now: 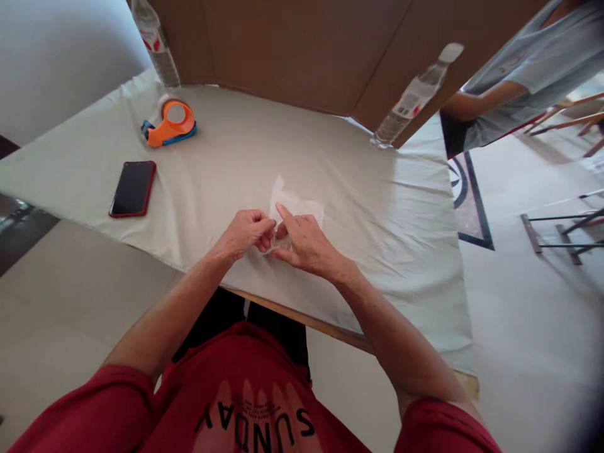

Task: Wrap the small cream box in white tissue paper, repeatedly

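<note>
A thin white, partly see-through sheet [302, 205] lies crumpled near the front edge of the cloth-covered table. My left hand [248, 233] pinches the lower left part of it between thumb and fingers. On the sheet's right side rests my right hand [306, 243], its index finger stretched out toward the upper left and its thumb apart below, near the sheet's lower edge. The hands almost meet at the sheet's near end. Whether the right fingers grip any of the sheet is hard to see.
An orange and blue tape dispenser [172, 126] and a red-cased phone [133, 189] lie at the left. Two bottles [163, 60] [410, 104] stand against an upright cardboard panel [302, 50]. A seated person [528, 75] is beyond the table at the right.
</note>
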Motion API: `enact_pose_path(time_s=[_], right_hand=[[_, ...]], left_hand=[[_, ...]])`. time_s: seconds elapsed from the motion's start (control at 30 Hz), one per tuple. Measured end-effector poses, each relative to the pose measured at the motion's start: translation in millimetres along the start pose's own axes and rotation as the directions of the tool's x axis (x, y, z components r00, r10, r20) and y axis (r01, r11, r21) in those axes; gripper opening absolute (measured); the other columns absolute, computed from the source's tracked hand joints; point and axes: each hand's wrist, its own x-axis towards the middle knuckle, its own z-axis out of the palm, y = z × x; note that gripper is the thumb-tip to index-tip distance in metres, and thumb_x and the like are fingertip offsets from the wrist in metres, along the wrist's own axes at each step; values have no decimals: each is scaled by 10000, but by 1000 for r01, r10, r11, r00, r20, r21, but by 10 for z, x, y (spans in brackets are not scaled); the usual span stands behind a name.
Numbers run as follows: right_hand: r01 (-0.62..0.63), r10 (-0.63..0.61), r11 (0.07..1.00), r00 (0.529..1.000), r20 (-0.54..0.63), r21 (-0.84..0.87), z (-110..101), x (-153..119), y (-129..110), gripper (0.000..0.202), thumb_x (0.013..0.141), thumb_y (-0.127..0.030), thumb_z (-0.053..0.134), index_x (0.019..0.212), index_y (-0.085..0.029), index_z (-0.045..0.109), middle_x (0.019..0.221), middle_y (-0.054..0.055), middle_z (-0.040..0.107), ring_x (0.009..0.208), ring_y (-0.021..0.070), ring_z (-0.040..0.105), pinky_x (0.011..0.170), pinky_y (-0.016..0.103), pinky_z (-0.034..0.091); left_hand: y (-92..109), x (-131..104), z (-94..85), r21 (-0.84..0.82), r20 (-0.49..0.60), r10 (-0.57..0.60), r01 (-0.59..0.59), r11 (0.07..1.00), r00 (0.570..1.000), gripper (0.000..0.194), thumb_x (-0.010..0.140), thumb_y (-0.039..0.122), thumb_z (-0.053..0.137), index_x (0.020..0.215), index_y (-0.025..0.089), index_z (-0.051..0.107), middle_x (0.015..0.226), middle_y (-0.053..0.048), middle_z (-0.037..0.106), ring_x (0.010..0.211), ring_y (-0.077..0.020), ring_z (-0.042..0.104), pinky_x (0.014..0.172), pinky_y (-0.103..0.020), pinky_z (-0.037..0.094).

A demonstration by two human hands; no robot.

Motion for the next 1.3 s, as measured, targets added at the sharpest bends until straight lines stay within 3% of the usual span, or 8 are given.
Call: enact_pose_path(time_s=[0.13, 0.23, 0.37, 0.47, 0.6, 0.83, 1.1, 1.3], right_hand=[[8, -6, 1000, 998, -55, 22, -67, -88, 40, 858, 841, -388, 734, 1534, -92, 324, 1137, 150, 723, 1078, 300, 634, 1017, 477, 399], [14, -1, 998, 982, -191, 65, -221, -316, 75, 673, 868, -420, 702, 1449, -172, 470, 1220, 132, 707, 1149, 297, 627, 1038, 484, 411], [-250, 297, 952, 891, -343, 174, -277, -754, 126, 343, 894, -395, 649, 1174, -198, 642, 1057, 101, 732, 968, 252, 679, 898, 424, 504], [-463, 513, 852, 831, -216, 244, -155, -975, 133, 429, 848, -498, 678, 1142, -189, 638, 960, 84, 727, 746, 211, 668, 718, 370, 522], [-612, 647, 741, 761, -51, 277, 10, -937, 95, 771, 820, -584, 676, 1425, -147, 480, 895, 66, 730, 671, 220, 661, 697, 377, 514], [-559, 648, 732, 747, -146, 388, 154, -612, 130, 970, 781, -648, 686, 1525, -117, 361, 1156, 189, 708, 984, 337, 691, 833, 455, 526], [-390, 614, 690, 762, -206, 610, 307, -486, 112, 836, 838, -471, 669, 1520, -138, 319, 701, -23, 631, 626, 196, 564, 649, 353, 489], [-373, 603, 721, 753, -263, 584, 259, -448, 9, 734, 831, -367, 658, 1486, -144, 412, 631, -72, 538, 602, 168, 524, 653, 335, 476]], left_hand=[[62, -47, -28, 180, 128, 55, -78, 980, 990, 132, 734, 130, 550, 700, 140, 677, 597, 6, 626, 507, -102, 575, 505, -212, 486], [70, -77, -59, 389, 206, 108, -183, 903, 973, 235, 738, 144, 530, 817, 155, 751, 604, 15, 637, 555, -124, 587, 558, -229, 474], [-29, -81, -81, 590, 261, 308, -403, 699, 915, 242, 754, 172, 584, 890, 197, 783, 747, -5, 657, 669, -139, 578, 654, -254, 478], [-148, -70, -81, 650, 265, 437, -494, 577, 859, 233, 790, 208, 630, 968, 212, 780, 929, -46, 641, 763, -151, 577, 723, -277, 500], [-266, -83, -30, 667, 226, 496, -504, 549, 839, 221, 828, 203, 621, 1005, 196, 754, 1029, -64, 596, 714, -122, 556, 734, -289, 516], [-359, -219, 116, 691, 147, 514, -459, 558, 845, 194, 848, 250, 644, 1007, 172, 726, 1010, -63, 589, 610, -88, 495, 730, -306, 527], [-414, -212, 30, 683, 255, 611, -587, 435, 749, 205, 874, 284, 634, 1030, 177, 711, 1020, -79, 570, 770, -148, 552, 739, -297, 530], [-425, -190, 45, 701, 334, 675, -652, 289, 658, 172, 923, 276, 587, 978, 165, 707, 1000, -93, 583, 872, -185, 554, 768, -304, 515]])
